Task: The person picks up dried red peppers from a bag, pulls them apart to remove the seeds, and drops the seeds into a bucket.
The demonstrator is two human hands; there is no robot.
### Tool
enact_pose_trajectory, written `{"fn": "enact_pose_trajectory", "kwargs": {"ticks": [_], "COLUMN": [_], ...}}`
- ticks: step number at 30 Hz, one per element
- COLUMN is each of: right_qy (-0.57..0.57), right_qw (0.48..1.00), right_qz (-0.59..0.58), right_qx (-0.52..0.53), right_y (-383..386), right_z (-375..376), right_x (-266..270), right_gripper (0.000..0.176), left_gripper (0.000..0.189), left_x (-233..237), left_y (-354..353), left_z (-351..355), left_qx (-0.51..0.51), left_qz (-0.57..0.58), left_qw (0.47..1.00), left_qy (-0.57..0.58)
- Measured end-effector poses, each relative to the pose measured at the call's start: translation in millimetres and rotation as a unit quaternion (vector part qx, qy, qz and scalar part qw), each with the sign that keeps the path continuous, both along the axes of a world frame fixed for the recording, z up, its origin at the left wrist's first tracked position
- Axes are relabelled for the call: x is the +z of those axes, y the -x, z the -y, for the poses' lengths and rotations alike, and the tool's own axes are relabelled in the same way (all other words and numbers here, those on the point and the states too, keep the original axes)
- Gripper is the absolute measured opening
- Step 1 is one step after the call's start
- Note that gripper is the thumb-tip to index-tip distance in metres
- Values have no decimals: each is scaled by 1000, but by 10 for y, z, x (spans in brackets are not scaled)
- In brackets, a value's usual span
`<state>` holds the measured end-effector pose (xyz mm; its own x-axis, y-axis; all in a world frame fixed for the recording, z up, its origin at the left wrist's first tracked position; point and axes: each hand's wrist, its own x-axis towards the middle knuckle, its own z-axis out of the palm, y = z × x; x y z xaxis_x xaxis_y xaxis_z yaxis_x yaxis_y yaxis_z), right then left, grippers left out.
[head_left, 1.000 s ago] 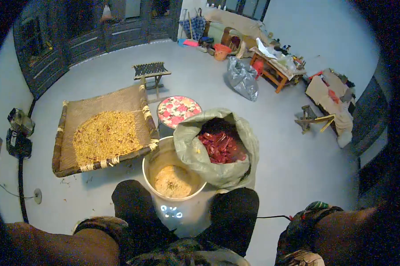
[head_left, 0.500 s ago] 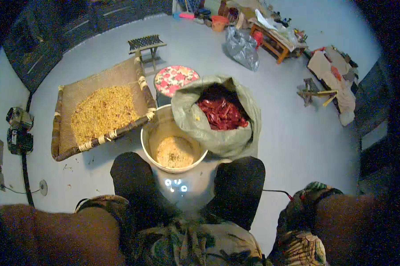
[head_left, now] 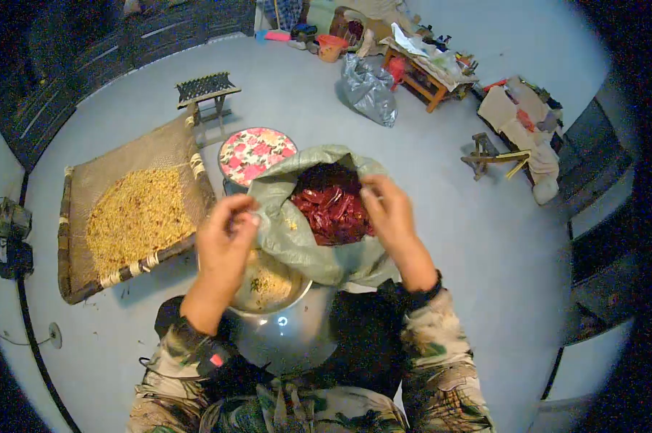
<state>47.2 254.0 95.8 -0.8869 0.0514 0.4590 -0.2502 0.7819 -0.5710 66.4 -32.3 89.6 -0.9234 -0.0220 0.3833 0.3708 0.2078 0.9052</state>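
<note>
A grey-green woven sack (head_left: 286, 252) with its mouth spread wide holds dried red chilies (head_left: 331, 209). My left hand (head_left: 225, 242) is at the sack's left rim, its thumb and curved fingers apart with nothing between them. On the opposite side my right hand (head_left: 394, 220) reaches over the right rim, fingertips at the edge of the chilies, fingers loosely bent and apart. Below my left hand stands a pale bucket (head_left: 304, 292), partly hidden by the sack and the hand, with light-coloured grainy matter and dark specks in its bottom.
To the left a wood-framed woven tray (head_left: 124, 157) holds yellow grains. A round stool with a floral top (head_left: 257, 155) stands behind the sack, and a folding stool (head_left: 209, 88) farther back. A grey plastic bag (head_left: 369, 90) and a cluttered low wooden table (head_left: 427, 79) are at the back right.
Both hands have come up from my sides to the two sides of the sack's mouth. The view has shifted, so the sack appears lower and farther left.
</note>
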Motion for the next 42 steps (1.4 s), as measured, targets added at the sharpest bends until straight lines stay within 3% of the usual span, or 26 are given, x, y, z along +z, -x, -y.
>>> {"fn": "enact_pose_trajectory", "kwargs": {"ticks": [5,9,12,16,19,22,23,25,29,33,36,39,42], "right_qy": [-166,-191,-234,-277,-164,-99,67,390,571,620,613,646,630], "right_qw": [950,918,931,951,944,970,962,862,760,723,732,705,710], "right_qz": [264,340,262,103,271,203,249,319,309,304,297,291,312], "right_qx": [-8,-66,-97,-95,-91,-94,-85,-61,-17,19,22,31,36], "right_y": [664,730,762,847,948,950,940,865,643,354,140,5,-27], "right_z": [-260,-149,-155,-275,-284,-254,-232,-182,-59,135,256,367,424], "right_x": [-1302,-1622,-1891,-2178,-2074,-1877,-1759,-1502,-1155,-1073,-1081,-1176,-1160], "right_gripper": [25,40,43,34,30,27,26,24,27,30,31,31,29], "left_gripper": [24,23,23,22,20,19,20,21,28,39,45,46,44], "left_x": [-755,-1024,-1135,-1264,-1190,-1221,-1232,-1261,-1183,-998,-950,-1033,-1135], "left_y": [504,648,625,671,684,701,702,686,627,542,506,514,493], "left_z": [-378,-508,-585,-689,-697,-680,-677,-683,-713,-772,-808,-811,-793], "left_qx": [-90,-148,-141,-167,-168,-172,-174,-176,-185,-188,-142,-136,-145], "left_qz": [71,79,64,25,24,23,26,26,43,111,63,-2,6], "left_qw": [987,976,965,968,965,967,968,970,974,974,987,985,983], "left_qy": [114,140,212,185,201,187,176,163,127,53,33,108,115]}}
